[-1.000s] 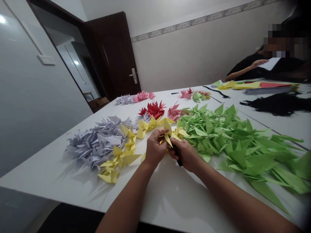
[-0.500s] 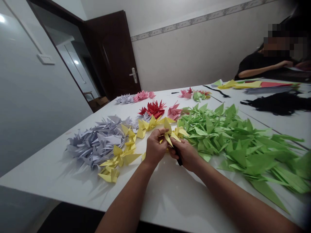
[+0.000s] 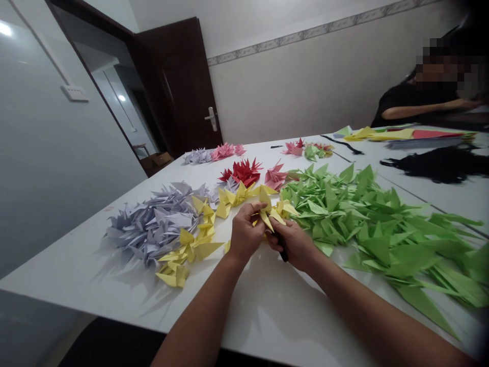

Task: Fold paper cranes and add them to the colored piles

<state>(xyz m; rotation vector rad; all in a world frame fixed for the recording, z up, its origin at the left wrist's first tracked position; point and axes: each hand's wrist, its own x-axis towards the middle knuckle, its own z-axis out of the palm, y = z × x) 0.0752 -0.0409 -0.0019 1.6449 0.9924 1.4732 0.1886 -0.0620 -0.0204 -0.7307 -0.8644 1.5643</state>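
Observation:
My left hand [image 3: 248, 230] is closed, its fingers and thumb pinching a yellow origami piece [image 3: 266, 210] with several pointed flaps spreading out. Close beside it, my right hand [image 3: 292, 240] is wrapped round a slim black tool [image 3: 281, 250] whose lower end sticks out under the palm. Its upper end meets the yellow paper, and the fingers hide what kind of tool it is. More yellow origami pieces [image 3: 187, 244] form a curved row to the left and behind my hands. A large heap of green folded paper [image 3: 344, 204] lies just right of my right hand.
Pale lilac origami [image 3: 156, 219] is heaped on the white table [image 3: 114, 290] at left. Red pieces [image 3: 241, 172] and pink pieces [image 3: 275, 176] sit farther back. Paper sheets [image 3: 393, 134] and black cords [image 3: 431, 164] lie at right, near a seated person [image 3: 405, 104].
The view has shifted very slightly. Both my hands keep the same hold on the yellow paper and the black tool. The seated person's hand has moved a little to the right.

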